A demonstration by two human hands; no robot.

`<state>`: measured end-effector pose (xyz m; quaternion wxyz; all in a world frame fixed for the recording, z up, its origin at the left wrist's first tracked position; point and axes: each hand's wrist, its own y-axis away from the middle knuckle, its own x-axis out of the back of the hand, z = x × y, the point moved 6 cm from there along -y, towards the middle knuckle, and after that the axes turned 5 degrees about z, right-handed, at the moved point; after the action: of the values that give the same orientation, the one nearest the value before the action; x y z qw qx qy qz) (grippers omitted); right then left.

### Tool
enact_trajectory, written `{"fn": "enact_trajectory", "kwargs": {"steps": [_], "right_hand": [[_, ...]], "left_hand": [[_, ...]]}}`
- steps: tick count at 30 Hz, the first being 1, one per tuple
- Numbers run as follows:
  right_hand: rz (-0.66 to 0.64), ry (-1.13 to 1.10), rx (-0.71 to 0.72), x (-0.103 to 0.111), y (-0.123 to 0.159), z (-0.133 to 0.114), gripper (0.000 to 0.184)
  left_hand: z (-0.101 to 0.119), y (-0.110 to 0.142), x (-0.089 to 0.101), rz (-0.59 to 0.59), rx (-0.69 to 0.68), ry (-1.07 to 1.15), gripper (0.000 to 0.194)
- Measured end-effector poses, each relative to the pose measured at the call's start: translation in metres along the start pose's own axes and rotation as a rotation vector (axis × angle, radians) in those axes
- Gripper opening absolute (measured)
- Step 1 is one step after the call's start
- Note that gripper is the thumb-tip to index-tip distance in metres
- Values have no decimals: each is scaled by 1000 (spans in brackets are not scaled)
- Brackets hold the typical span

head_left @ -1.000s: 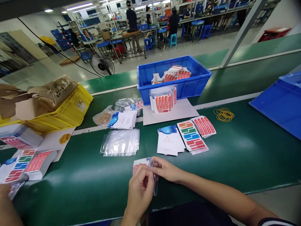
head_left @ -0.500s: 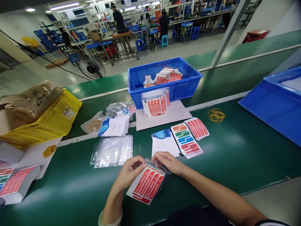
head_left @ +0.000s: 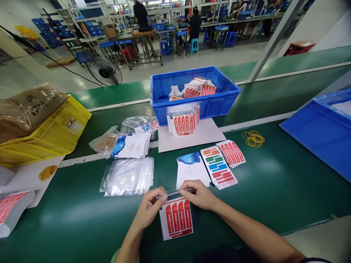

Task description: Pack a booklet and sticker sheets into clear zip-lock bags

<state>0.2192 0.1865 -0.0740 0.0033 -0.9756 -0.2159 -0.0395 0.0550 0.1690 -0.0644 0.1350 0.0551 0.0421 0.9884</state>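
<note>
A clear plastic bag with a red-and-white label sheet inside hangs between my two hands, its top edge level. My left hand pinches the upper left corner and my right hand pinches the upper right. Just beyond lie a stack of white-and-blue leaflets, a stack of multicoloured label sheets and a stack of red label sheets. To the left of them rests a pile of clear plastic bags.
Filled bags lean against a blue bin holding more label sheets. Yellow rubber bands lie at right, near another blue bin. A yellow crate stands at left. More leaflets lie beside loose plastic.
The bag has swung from tilted to nearly upright and its top edge is now stretched straight between my hands. My left hand has moved slightly down; the view has shifted a little.
</note>
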Motion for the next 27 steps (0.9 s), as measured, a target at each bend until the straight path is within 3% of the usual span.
{"fn": "enact_trajectory", "kwargs": {"steps": [4,10,16,20,27], "right_hand": [[-1,56,74,1,1,-8,15],[-54,152,103,7,0,-16,2],[-113,220,223,4,0,-16,9],[-100,254,273,0,4,-14,10],[-134,258,248,-9,5,-13,7]], "left_hand": [[0,2,1,-39,5,-30,27],[0,3,3,-59,79,-161,22],[16,4,-2,-34,-48,-356,17],[21,7,-5,-81,-76,-342,21],[14,7,-11,-99,-4,-271,18]]}}
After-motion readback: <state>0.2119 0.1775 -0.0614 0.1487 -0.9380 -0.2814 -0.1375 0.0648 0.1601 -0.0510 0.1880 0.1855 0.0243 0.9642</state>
